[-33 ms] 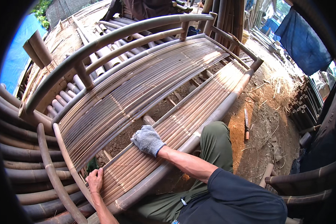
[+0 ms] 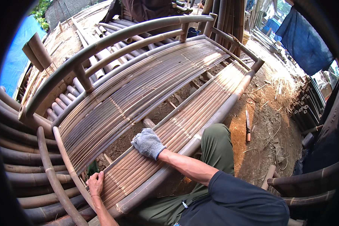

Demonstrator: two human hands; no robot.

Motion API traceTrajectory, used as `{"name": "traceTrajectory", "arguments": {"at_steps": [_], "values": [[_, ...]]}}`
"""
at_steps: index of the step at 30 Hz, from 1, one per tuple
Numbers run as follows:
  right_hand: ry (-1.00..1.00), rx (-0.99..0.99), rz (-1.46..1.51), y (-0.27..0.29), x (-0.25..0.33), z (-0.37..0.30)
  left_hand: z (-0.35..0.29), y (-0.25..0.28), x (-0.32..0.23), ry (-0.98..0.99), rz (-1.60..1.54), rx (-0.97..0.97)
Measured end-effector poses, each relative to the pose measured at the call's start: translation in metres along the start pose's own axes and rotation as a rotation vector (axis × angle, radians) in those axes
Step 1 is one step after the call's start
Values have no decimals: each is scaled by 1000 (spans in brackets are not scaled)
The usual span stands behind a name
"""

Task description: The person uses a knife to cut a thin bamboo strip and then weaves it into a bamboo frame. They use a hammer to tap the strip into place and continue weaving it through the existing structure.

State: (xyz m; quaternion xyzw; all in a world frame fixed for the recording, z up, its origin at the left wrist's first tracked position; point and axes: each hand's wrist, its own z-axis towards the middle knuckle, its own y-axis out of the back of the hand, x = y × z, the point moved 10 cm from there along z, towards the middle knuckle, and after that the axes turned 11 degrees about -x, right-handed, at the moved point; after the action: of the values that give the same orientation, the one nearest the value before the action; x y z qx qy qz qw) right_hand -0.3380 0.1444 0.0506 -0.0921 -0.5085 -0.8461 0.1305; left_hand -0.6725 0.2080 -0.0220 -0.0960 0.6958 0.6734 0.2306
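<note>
A long bamboo bench (image 2: 199, 137) stretches across the view, its seat laid in two bands of thin slats with a gap between them. At the gap, my right hand (image 2: 148, 144), in a grey knitted glove, closes over the edge slat (image 2: 120, 156) of the near band. My left hand (image 2: 95, 183) is bare. It grips the left end of that same edge slat, next to the bench's end rail (image 2: 69, 165); its fingertips are partly hidden.
A knife (image 2: 248, 126) with a wooden handle lies on the dirt ground at the right. Bamboo poles (image 2: 34, 177) stand stacked on the left, with more behind the curved backrest (image 2: 113, 35). Bundled dark poles (image 2: 305, 105) and a blue tarp (image 2: 305, 45) are at the far right.
</note>
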Motion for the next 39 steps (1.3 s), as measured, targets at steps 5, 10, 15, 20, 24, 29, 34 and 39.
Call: {"name": "traceTrajectory", "arguments": {"at_steps": [5, 10, 15, 20, 24, 29, 34, 39], "values": [[-6, -34, 20, 2, 1, -1, 1, 3, 7, 31, -69, -5], [-7, -29, 28, -1, 2, -2, -5, 14, -13, 121, -93, 71], [-46, 88, 11, -13, -4, 5, -12, 2, -65, -304, -23, -86], [-38, 171, 17, -18, -4, 11, 4, -5, -48, -123, -101, -113], [-9, 166, 0, -16, -1, 7, 4, -2, -44, -140, -164, -146], [-83, -447, 36, 60, -30, -7, -1, -11, -47, -31, -241, -107], [-66, -440, -124, 52, -40, -26, -4, 2, -53, -11, -186, 3], [-282, -179, 295, 66, -80, -34, -3, -16, -79, -284, -64, -101]]}}
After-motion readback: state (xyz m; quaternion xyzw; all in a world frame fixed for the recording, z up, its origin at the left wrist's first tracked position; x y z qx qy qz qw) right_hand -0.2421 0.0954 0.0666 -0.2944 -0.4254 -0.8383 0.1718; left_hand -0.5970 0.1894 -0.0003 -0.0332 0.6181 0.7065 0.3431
